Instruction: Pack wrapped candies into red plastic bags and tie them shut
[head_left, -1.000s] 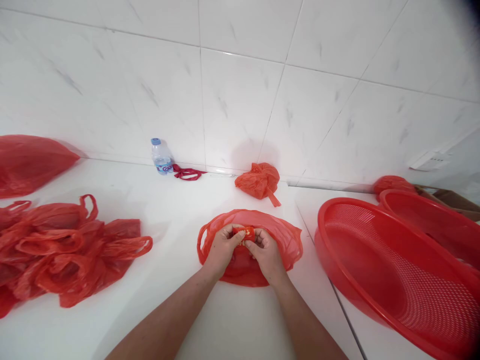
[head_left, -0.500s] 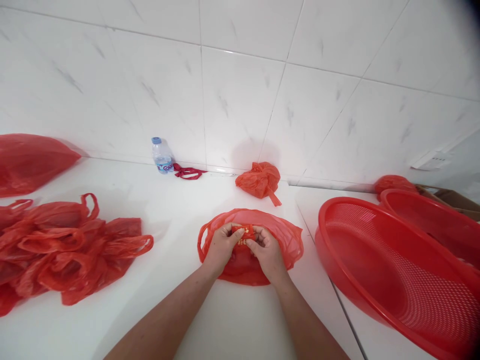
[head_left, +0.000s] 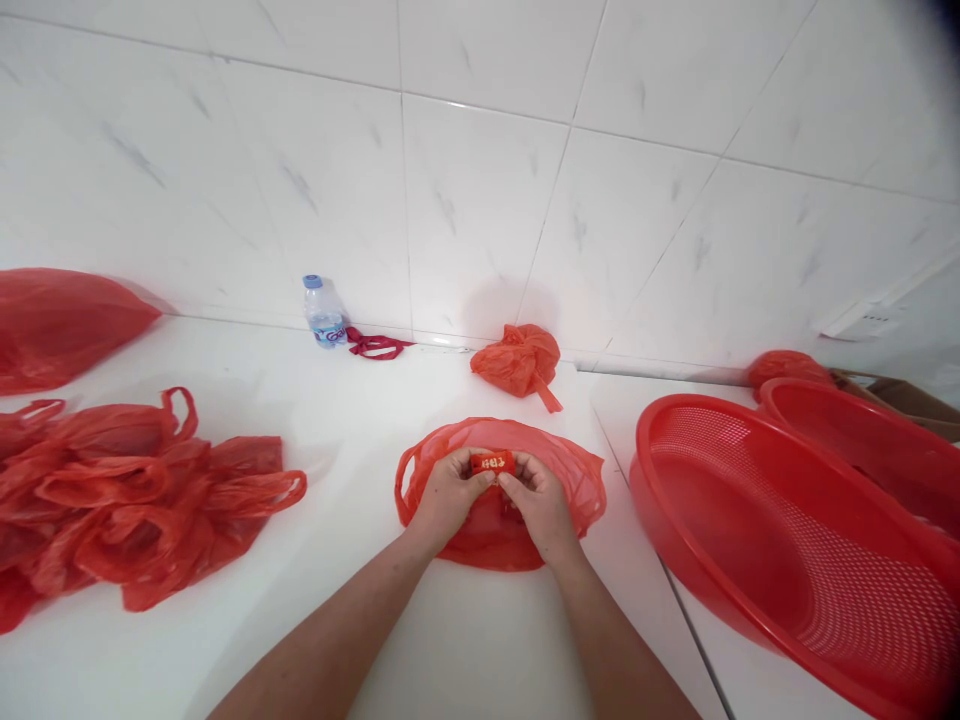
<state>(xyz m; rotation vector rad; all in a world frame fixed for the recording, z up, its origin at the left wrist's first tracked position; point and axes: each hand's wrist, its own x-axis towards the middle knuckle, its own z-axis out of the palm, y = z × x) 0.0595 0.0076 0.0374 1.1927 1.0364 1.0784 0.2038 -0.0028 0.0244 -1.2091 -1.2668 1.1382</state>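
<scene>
we're pinching a little red packet (head_left: 493,462), fingers of our left hand (head_left: 450,491) and right hand (head_left: 540,497) both clamped on it, spread red bag (head_left: 491,548) underneath, basket (head_left: 739,540) around 3 o'clock

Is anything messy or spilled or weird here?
The red bags on the left look messiest: they lie crumpled and overlapping in a heap. I see nothing spilled or broken. The bottle stands up, and the left hand and right hand hold a small packet over another bag.
</scene>
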